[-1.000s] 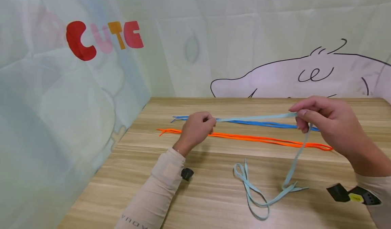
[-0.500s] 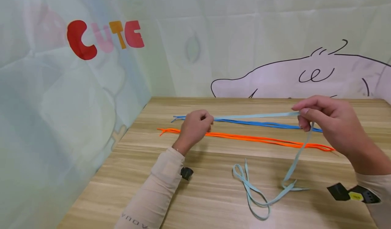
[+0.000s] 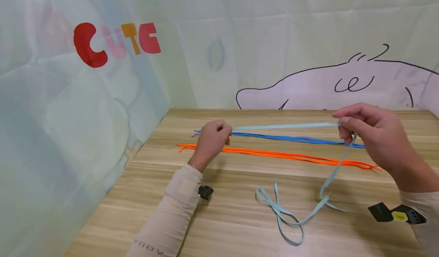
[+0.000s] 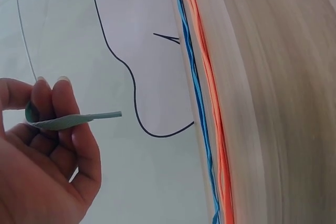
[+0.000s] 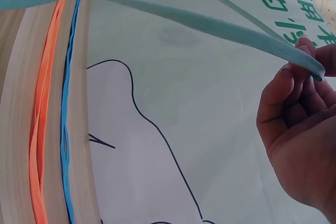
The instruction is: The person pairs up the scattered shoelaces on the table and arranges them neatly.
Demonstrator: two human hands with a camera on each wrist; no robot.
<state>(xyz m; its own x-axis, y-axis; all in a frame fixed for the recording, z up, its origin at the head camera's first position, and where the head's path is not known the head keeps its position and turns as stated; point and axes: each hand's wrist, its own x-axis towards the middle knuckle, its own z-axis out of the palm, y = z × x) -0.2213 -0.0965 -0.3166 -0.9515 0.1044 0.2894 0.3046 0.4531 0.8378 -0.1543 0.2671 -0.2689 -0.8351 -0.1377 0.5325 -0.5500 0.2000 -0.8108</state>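
Note:
A pale blue-green shoelace (image 3: 288,126) stretches nearly straight between both hands, above the table. My left hand (image 3: 213,137) pinches it near one end; in the left wrist view the lace's tip (image 4: 107,115) sticks out past the curled fingers. My right hand (image 3: 372,129) pinches the lace between thumb and fingers farther along. From there the lace hangs down to the table, where its slack (image 3: 288,219) lies in loose loops with tips showing. Behind the hands a blue shoelace (image 3: 291,138) and an orange shoelace (image 3: 288,155) lie lengthwise, partly covered by the left hand.
The wood-grain table (image 3: 164,196) ends at a printed cloth backdrop (image 3: 219,78) behind and on the left. Coloured letters (image 3: 90,45) and a line-drawn animal (image 3: 343,85) are printed on it. A small black device sits on each wrist.
My hands have moved apart and slightly up, the left one leftward, the right one a little rightward. More lace spans between them, and the slack on the table has shifted slightly.

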